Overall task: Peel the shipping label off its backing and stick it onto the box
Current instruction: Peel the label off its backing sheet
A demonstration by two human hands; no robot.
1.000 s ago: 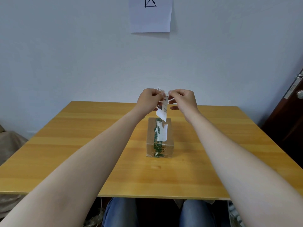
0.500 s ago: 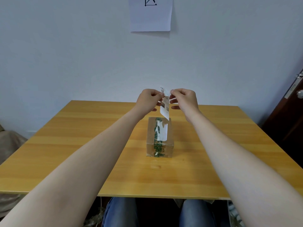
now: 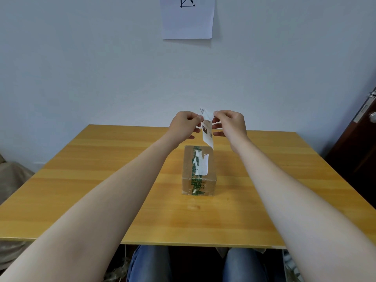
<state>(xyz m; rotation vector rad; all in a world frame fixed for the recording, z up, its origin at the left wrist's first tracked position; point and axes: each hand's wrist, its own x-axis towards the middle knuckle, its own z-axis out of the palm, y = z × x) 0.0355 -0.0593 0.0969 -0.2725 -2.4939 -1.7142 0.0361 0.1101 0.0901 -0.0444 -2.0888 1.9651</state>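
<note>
A small brown cardboard box (image 3: 199, 169) with green printed tape and torn white label remains on its top stands on the wooden table (image 3: 101, 190). Above its far end hangs a white shipping label (image 3: 208, 133) on its backing, held upright in the air. My left hand (image 3: 184, 125) pinches the top edge from the left. My right hand (image 3: 230, 124) pinches the top corner from the right, where a thin layer is bent away from the sheet. Both hands hover above the box and do not touch it.
A white paper sheet (image 3: 188, 17) with a black mark is stuck high on the pale wall. A dark door with a handle (image 3: 372, 117) stands at the right edge. My knees in blue jeans (image 3: 150, 265) show under the table's near edge.
Both hands have risen slightly with the label. The top corner of the sheet has separated a little more between my fingertips. The box has not moved.
</note>
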